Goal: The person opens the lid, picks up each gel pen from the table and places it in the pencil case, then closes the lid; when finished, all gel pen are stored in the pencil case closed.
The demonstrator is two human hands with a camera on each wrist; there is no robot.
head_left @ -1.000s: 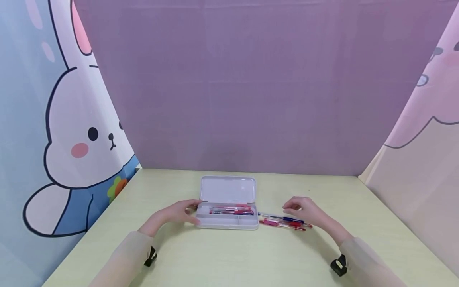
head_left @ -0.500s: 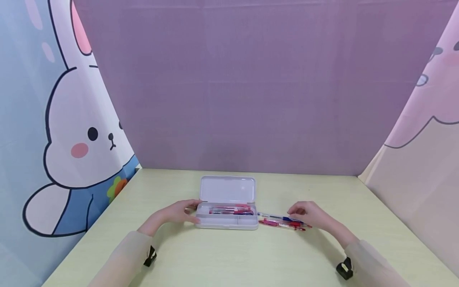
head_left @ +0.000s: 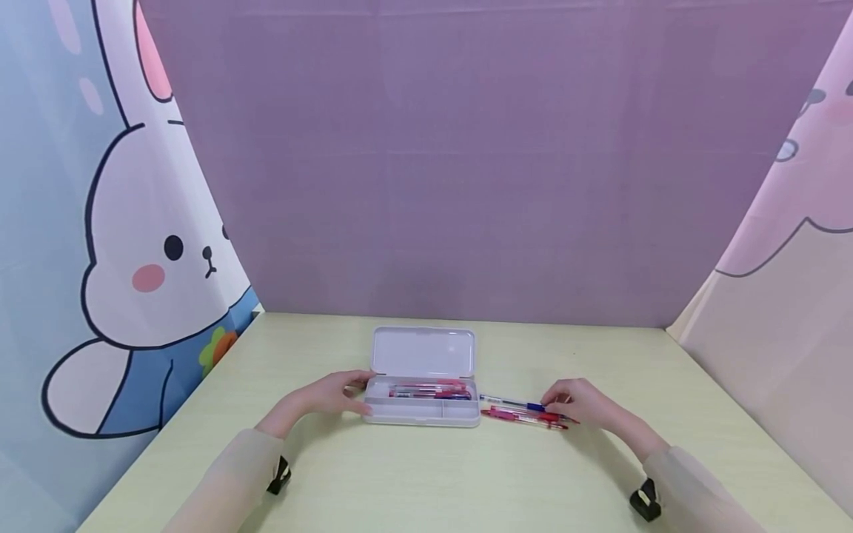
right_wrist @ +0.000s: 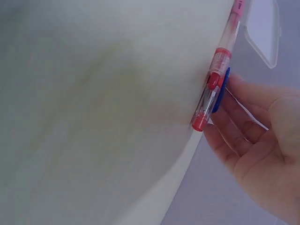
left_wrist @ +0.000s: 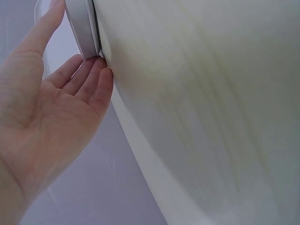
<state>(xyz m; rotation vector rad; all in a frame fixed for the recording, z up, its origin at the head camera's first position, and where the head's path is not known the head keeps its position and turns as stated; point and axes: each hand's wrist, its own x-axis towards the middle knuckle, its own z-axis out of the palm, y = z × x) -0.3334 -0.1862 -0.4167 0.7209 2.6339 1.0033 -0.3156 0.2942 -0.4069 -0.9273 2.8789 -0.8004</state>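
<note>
- An open white pencil case [head_left: 421, 409] is lying at the lower middle of the head view on a pale green table [head_left: 426, 481], its lid [head_left: 423, 352] standing up behind it, with several red and dark pens lying in its far compartment.
- The left hand [head_left: 329, 396] is resting against the case's left end; in the left wrist view its fingers [left_wrist: 89, 77] are lying nearly straight and touching the case's corner [left_wrist: 83, 28], while the thumb is reaching up along the case's side.
- Just right of the case, a blue pen [head_left: 516, 404] and a red pen [head_left: 523, 418] are lying side by side on the table, pointing left toward the case.
- The right hand [head_left: 583, 403] is sitting over the right ends of these two pens, lower right of centre in the head view.
- In the right wrist view the fingers [right_wrist: 239, 126] are lying loosely curved, the fingertips touching the blue pen's clip [right_wrist: 220, 91], beside the red pen's end [right_wrist: 206, 105]; no closed grasp is showing.
</note>
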